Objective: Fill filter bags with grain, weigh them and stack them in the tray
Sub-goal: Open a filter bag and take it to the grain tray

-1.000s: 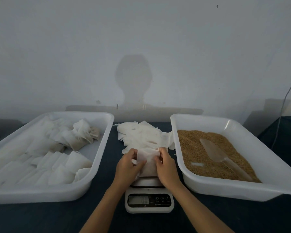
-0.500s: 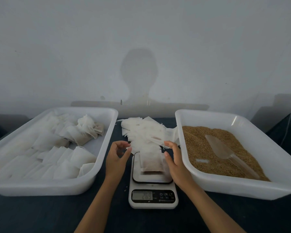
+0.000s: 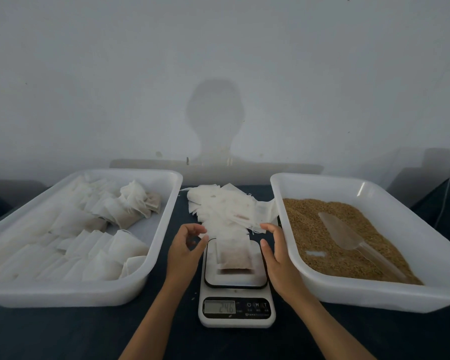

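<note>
Hands, left point(image 3: 186, 249) and right point(image 3: 277, 252), are hovering released, grasping nothing, beside the filled bag point(image 3: 235, 254) lying alone on the scale point(image 3: 235, 281) so it is weighing undisturbed

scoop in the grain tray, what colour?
Clear, see-through plastic; the scoop lies on the tan grain. Head view, the only one, shows it.

Single head-worn view, forward and down, close over the scale point(image 3: 235, 281) between two trays.
</note>
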`<act>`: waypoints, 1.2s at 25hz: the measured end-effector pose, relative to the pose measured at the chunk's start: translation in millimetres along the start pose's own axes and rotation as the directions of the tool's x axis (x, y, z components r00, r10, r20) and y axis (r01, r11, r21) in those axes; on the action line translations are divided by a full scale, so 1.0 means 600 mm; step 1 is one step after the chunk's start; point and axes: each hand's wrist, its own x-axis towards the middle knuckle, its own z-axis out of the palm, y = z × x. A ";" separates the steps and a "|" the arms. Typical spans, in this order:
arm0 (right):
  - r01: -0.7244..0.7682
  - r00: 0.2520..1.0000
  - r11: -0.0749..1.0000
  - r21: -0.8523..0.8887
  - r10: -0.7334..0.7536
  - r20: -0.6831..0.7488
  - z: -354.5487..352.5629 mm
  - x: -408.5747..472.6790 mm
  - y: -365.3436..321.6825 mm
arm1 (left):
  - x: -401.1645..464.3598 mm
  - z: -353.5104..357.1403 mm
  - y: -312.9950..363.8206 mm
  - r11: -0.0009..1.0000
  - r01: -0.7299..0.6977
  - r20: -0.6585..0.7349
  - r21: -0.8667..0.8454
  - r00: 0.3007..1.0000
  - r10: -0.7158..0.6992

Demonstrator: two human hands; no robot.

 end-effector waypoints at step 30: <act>0.011 0.998 0.983 0.182 -0.021 0.053 0.148 0.186 -0.217 | 0.147 -0.082 0.158 0.849 -0.033 0.030 0.528 0.999 0.020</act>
